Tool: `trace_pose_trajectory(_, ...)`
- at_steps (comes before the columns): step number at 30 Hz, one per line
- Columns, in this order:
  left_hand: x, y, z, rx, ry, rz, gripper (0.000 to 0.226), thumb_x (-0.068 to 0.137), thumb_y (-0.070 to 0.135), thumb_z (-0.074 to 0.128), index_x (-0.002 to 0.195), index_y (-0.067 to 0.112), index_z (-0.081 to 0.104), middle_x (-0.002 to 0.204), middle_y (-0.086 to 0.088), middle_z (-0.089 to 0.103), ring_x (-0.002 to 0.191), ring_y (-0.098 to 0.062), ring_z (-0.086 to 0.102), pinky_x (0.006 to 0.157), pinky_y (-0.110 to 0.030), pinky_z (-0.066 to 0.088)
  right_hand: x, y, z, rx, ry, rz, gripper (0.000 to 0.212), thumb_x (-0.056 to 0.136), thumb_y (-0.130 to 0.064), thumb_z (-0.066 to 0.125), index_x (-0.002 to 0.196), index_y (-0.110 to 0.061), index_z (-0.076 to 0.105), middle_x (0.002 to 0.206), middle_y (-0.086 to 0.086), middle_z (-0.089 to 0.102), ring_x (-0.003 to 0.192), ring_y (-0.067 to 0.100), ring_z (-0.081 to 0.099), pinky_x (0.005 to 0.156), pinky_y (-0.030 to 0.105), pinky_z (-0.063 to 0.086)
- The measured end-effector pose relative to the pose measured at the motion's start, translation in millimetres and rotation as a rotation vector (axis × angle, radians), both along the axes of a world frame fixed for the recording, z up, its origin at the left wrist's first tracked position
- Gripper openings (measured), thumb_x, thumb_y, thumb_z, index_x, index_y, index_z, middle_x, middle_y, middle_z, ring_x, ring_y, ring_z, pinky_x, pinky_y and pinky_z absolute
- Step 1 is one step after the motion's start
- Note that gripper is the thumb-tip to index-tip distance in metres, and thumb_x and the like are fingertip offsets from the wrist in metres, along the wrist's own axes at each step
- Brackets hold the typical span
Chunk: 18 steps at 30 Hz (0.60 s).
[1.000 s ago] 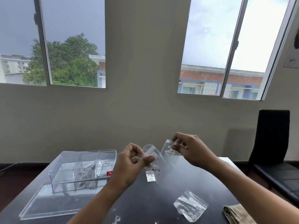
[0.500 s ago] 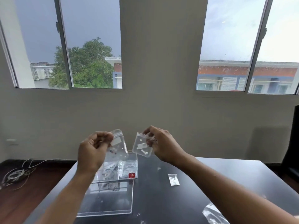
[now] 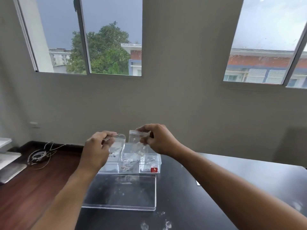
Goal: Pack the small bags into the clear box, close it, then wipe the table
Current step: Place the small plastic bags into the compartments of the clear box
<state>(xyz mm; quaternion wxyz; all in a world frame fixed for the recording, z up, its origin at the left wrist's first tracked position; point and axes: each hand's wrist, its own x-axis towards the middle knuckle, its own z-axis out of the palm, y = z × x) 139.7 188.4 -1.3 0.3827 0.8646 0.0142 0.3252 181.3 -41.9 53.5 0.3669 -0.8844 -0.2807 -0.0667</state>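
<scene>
Item one, far left: a coil of wire point(image 3: 39, 156) on the brown floor point(image 3: 33, 188), not part of my job. Item two: left hand point(image 3: 98, 149), fingers curled, thumb and fingertips pinching the top edge of a small clear bag point(image 3: 117, 145); the bag hangs free, just above the left compartments of the clear box point(image 3: 132, 163). Item three: right hand point(image 3: 158, 140), fingers likewise curled, pinching a second small bag point(image 3: 137, 141) by its sealed strip, held over the middle of the box, the two bags near each other but apart. Item four: the box itself, open, on the black table point(image 3: 232, 180), with several bags already lying in its divided sections; which compartment holds which I cannot tell. Item five: the lid point(image 3: 121, 191), flat on the table just in front of the box. As I judge it, packing is the step in hand: I would lower each bag straight down into a section with room, release only once its bottom rests inside, and press it flat so the lid will seat later. Labels: one red sticker point(image 3: 154, 170) on the box's front right corner carries a white mark, too small to read. A white slip point(image 3: 197, 183) shows beside my right forearm, with no writing I can read.
</scene>
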Motion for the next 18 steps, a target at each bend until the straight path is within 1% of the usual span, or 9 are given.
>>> trace_pose_trajectory(2,-2,1,1,0.032,0.004,0.033,0.029,0.089,0.012,0.073,0.117,0.019,0.073,0.101,-0.002,0.071,0.085,-0.02,0.066,0.083,-0.035,0.053,4,9,-3,-0.018,0.016,0.012,0.035,0.091,0.001,0.072,0.123,-0.014,0.075,0.072,-0.006,0.071,0.049,-0.013,0.057,0.058,-0.002,0.04)
trace_pose_trajectory(4,-3,4,0,0.041,0.014,0.072,0.048,0.085,0.013,0.078,0.13,0.019,0.065,0.101,-0.002,0.067,0.08,-0.022,0.065,0.085,-0.035,0.053,7,17,-7,-0.029,0.012,0.02,0.037,0.09,0.002,0.073,0.123,-0.014,0.076,0.082,-0.004,0.073,0.052,-0.015,0.056,0.06,-0.004,0.037)
trace_pose_trajectory(7,-4,8,-1,0.058,0.03,0.111,0.069,0.08,0.012,0.082,0.142,0.019,0.054,0.102,-0.006,0.067,0.071,-0.017,0.063,0.082,-0.032,0.052,8,30,-18,-0.057,-0.007,0.03,0.042,0.087,-0.002,0.079,0.126,-0.017,0.074,0.086,-0.009,0.063,0.058,-0.009,0.055,0.064,-0.004,0.037)
trace_pose_trajectory(8,-4,9,-1,0.066,0.035,0.108,0.074,0.078,0.011,0.083,0.144,0.019,0.052,0.103,-0.006,0.068,0.07,-0.016,0.064,0.082,-0.032,0.053,8,34,-22,-0.072,-0.016,0.033,0.045,0.086,-0.004,0.081,0.128,-0.017,0.073,0.093,-0.007,0.064,0.063,-0.005,0.055,0.068,0.001,0.04)
trace_pose_trajectory(11,-6,9,-1,0.071,0.047,0.075,0.09,0.07,0.016,0.089,0.148,0.021,0.045,0.108,0.002,0.065,0.073,-0.015,0.066,0.08,-0.036,0.056,10,39,-36,-0.173,-0.078,0.034,0.054,0.08,-0.017,0.087,0.132,-0.021,0.071,0.119,0.001,0.071,0.093,0.016,0.066,0.093,0.032,0.052)
trace_pose_trajectory(12,-8,9,-1,0.083,0.056,0.066,0.095,0.068,0.019,0.091,0.149,0.022,0.042,0.11,0.004,0.061,0.075,-0.014,0.066,0.079,-0.036,0.055,10,39,-40,-0.238,-0.126,0.028,0.057,0.08,-0.025,0.087,0.134,-0.023,0.069,0.125,0.001,0.07,0.105,0.021,0.065,0.098,0.039,0.05)
trace_pose_trajectory(13,-9,9,-2,0.102,0.057,0.064,0.098,0.065,0.022,0.093,0.149,0.023,0.041,0.113,0.005,0.057,0.078,-0.014,0.065,0.079,-0.034,0.054,10,38,-41,-0.302,-0.187,0.018,0.059,0.08,-0.033,0.086,0.136,-0.026,0.067,0.13,0.0,0.068,0.114,0.023,0.062,0.102,0.04,0.045)
trace_pose_trajectory(15,-11,9,-1,0.154,0.035,0.084,0.097,0.061,0.025,0.094,0.144,0.024,0.045,0.112,0.005,0.053,0.083,-0.014,0.061,0.08,-0.035,0.053,9,35,-35,-0.376,-0.289,0.009,0.059,0.082,-0.045,0.082,0.136,-0.03,0.066,0.137,-0.004,0.065,0.124,0.021,0.055,0.104,0.038,0.035)
trace_pose_trajectory(18,-14,11,5,0.292,-0.038,0.085,0.066,0.064,0.024,0.092,0.123,0.027,0.061,0.099,0.009,0.056,0.084,-0.014,0.058,0.085,-0.043,0.054,8,29,-20,-0.373,-0.324,0.096,0.05,0.088,-0.056,0.073,0.131,-0.03,0.07,0.135,-0.006,0.066,0.126,0.018,0.057,0.104,0.038,0.035)
